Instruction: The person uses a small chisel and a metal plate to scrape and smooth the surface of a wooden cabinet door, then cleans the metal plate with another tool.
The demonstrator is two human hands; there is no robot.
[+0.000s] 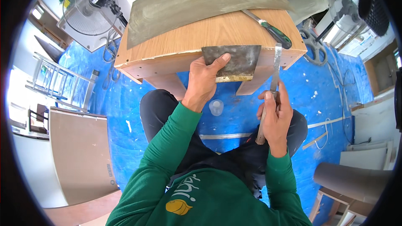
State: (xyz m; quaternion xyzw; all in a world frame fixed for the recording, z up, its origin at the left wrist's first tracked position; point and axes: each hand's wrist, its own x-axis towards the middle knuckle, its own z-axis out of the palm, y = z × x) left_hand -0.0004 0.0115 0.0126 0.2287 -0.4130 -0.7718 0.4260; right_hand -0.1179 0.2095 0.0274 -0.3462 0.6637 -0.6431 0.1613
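Note:
My left hand (202, 77) grips a dark rectangular plate (238, 58), thumb pressed on its face. A yellowish residue runs along the plate's lower edge. Closed around a narrow flat-bladed scraper (261, 129), my right hand (276, 115) keeps its smeared metal blade pointing up, apart from the plate. Both hands are over the near edge of a wood-grain board table (184, 37). On its top, a long grey-green sheet (201, 2) with a streaky coating lies across. A tool with a green and black handle (276, 34) rests beside it, its metal end touching the sheet's edge.
Blue sheeting (121, 129) covers the floor, with a clear plastic cup (216, 107) between my knees. Fans stand at far left (86, 8) and far right (349, 12). A stepladder (63, 81) and a brown panel (79, 155) are on the left; a brown roll (347, 184) is lower right.

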